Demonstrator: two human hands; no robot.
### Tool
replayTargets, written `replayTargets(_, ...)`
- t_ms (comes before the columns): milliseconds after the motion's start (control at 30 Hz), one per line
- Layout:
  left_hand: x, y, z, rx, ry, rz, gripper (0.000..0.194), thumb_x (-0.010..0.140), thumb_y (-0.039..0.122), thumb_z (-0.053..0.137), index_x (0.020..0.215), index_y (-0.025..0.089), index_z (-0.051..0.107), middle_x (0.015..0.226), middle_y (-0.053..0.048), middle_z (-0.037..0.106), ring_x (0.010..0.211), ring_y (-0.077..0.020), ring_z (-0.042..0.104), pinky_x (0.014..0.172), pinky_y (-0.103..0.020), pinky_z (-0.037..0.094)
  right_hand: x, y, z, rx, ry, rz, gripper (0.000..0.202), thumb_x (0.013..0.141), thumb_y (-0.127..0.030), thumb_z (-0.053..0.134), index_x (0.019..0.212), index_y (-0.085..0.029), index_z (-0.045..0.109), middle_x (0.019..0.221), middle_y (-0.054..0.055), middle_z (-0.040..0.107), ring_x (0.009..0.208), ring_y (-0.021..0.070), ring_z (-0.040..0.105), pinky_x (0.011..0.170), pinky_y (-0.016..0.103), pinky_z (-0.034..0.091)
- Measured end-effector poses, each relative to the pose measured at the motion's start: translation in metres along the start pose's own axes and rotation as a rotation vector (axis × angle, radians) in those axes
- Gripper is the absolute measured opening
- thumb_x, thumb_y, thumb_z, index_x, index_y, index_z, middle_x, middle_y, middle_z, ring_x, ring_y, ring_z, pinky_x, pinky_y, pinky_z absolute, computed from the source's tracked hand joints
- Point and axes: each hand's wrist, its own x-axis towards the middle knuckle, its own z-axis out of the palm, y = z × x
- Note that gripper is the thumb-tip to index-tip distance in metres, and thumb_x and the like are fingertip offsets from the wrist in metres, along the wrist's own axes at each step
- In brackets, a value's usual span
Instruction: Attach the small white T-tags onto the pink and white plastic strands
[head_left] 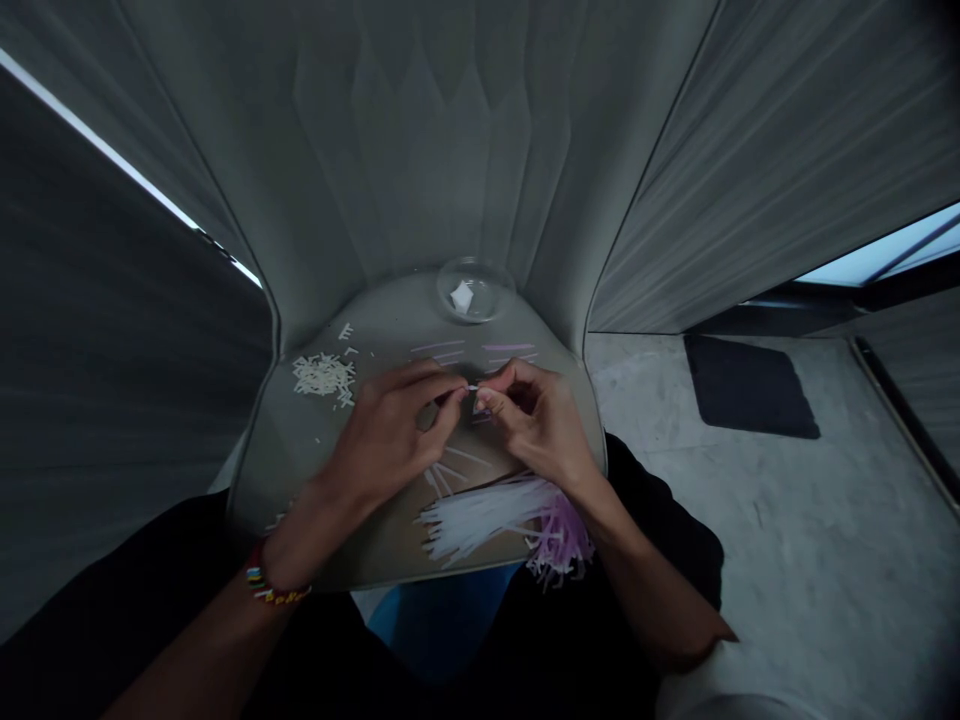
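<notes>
Left hand (397, 425), right hand (544, 420): fingertips pinched on small white piece (472, 388), above chair seat (375, 555). Just beyond: thin strips (510, 347), two groups. Near edge: white-and-purple bundle (480, 515). Left: pale-piece heap (322, 375). Far end: clear dish (491, 303), white scrap (462, 297) inside.

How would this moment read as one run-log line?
left hand: pinching small pale piece | right hand: pinching its other end | chair seat: white strips, purple strips, clear dish
</notes>
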Motion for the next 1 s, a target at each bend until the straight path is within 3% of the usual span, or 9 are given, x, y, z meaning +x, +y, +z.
replayTargets(167,0.0004,0.0006,0.001,-0.051,0.042,0.038,0.011,0.09,0.016,0.065,0.096,0.022,0.074,0.084,0.0,0.073,0.073,-0.0129,0.069,0.07,-0.025,0.056,-0.0007,-0.0002,-0.0005,-0.026,-0.01,0.0,0.03,0.09,-0.049,0.07,0.084,-0.019,0.065,0.082,0.004,0.073,0.073,0.0164,0.065,0.069,0.029,0.052)
replayTargets(600,-0.0019,-0.0004,0.0001,-0.03,-0.022,0.025,0.013,0.092,0.017,0.063,0.096,0.024,0.073,0.085,0.0,0.074,0.073,-0.0135,0.068,0.07,-0.026,0.054,-0.0015,0.002,-0.0036,-0.022,-0.07,-0.005,0.018,0.094,-0.034,0.067,0.085,-0.02,0.064,0.083,0.003,0.072,0.075,0.0155,0.066,0.07,0.028,0.05)
replayTargets(1000,-0.0055,-0.0024,0.0037,0.004,0.005,0.08,0.013,0.093,0.016,0.064,0.1,0.023,0.072,0.089,-0.001,0.074,0.077,-0.0135,0.069,0.074,-0.025,0.055,-0.0012,0.0004,-0.0024,-0.049,-0.054,-0.01,0.025,0.092,-0.043,0.071,0.084,-0.02,0.065,0.083,0.003,0.072,0.074,0.0163,0.066,0.069,0.028,0.051)
